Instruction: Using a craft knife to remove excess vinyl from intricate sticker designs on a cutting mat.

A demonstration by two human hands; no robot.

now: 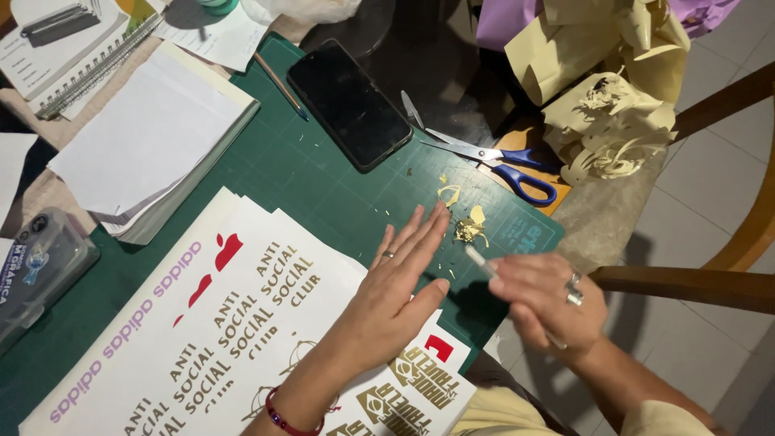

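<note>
My left hand (pixel 400 278) lies flat, fingers apart, on the right edge of a white printed sheet (pixel 242 323) over a green cutting mat (pixel 323 178). Its fingertips reach toward a small heap of pale yellow paper scraps (pixel 470 228). My right hand (pixel 545 303) hovers at the mat's right edge, blurred, closed around a thin pale craft knife (pixel 480 260) whose tip points toward the scraps. A ring sits on each hand, and a red bead bracelet circles my left wrist.
Blue-handled scissors (pixel 504 165) and a black phone (pixel 349 103) lie at the mat's far side. Crumpled yellow paper offcuts (pixel 609 97) pile at the right. A paper stack (pixel 149 137), spiral notebook (pixel 73 48), pencil (pixel 281 85) and clear plastic case (pixel 36 266) sit left. Wooden chair arm (pixel 686 284) right.
</note>
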